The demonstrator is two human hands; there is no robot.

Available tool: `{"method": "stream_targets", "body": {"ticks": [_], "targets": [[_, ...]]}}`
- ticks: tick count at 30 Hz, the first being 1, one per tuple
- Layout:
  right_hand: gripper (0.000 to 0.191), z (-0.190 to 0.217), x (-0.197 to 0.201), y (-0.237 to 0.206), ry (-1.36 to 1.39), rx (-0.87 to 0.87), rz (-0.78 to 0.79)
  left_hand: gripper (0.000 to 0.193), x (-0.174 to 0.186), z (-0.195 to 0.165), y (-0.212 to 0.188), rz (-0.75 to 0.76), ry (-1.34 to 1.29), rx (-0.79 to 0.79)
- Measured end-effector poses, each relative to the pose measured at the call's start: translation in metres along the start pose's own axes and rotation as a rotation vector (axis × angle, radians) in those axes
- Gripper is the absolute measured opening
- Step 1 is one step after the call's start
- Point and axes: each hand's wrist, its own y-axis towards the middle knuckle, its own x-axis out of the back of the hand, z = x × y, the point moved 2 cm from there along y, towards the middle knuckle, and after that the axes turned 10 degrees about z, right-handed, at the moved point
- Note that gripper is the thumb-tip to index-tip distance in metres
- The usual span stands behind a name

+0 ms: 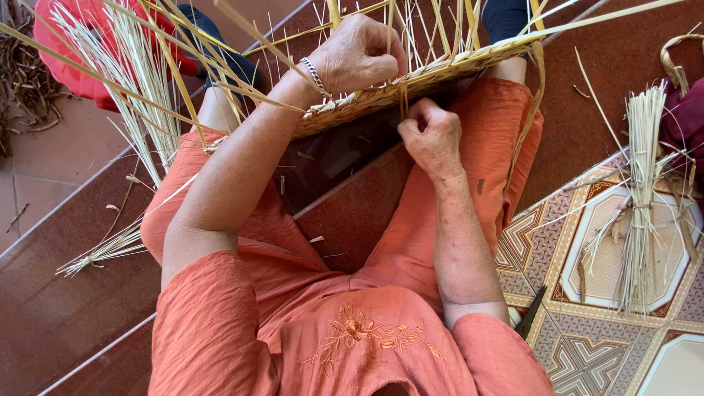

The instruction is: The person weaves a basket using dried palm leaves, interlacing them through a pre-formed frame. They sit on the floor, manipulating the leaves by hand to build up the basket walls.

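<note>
Half-woven straw basket (pixel 411 81) — pale yellow, resting across the knees

Its braided rim runs tilted — loose straw strands (pixel 147 66) fan upward, unwoven, from it.

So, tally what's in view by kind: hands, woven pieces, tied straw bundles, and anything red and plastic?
Bare hands: 2, the left hand and right hand, both gripping the basket rim
Half-woven pale straw basket: 1
Tied bundles of pale straw: 2, the bundle on the patterned tile and the bundle on the brown step
Red plastic stool: 1
Total: 6

Dry matt straw basket (pixel 411 81) (coarsely woven), metal bracelet (pixel 314 73), glossy patterned floor tiles (pixel 587 345).
</note>
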Motion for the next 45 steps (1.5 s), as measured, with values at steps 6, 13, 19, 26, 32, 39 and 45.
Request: {"method": "stream_targets", "body": {"ticks": [6,13,19,26,32,39,45], "targets": [[0.009,0.001,0.017,-0.003,0.078,-0.03,0.154,0.022,0.0,-0.001,-0.006,0.019,-0.145,0.007],[0.007,0.008,0.057,0.012,1.16,-0.081,0.084,0.029,0.012,-0.008,-0.002,0.091,-0.329,0.113],[0.005,0.039,0.051,0.037,0.915,-0.01,0.012,0.019,0.005,-0.014,0.0,0.123,0.049,0.01],[0.008,0.048,0.057,0.047,0.718,0.128,-0.077,0.014,-0.001,-0.005,0.0,-0.057,0.197,-0.103],[0.009,0.018,0.042,0.022,0.8,-0.03,-0.2,0.015,-0.004,0.008,0.006,-0.176,-0.079,0.069],[0.019,-0.008,0.001,0.021,0.847,-0.074,-0.212,0.012,0.0,0.007,0.022,-0.222,-0.21,0.085],[0.02,-0.014,-0.012,0.023,0.938,-0.064,-0.274,0.02,0.0,0.007,0.024,-0.199,-0.408,0.157]]}}
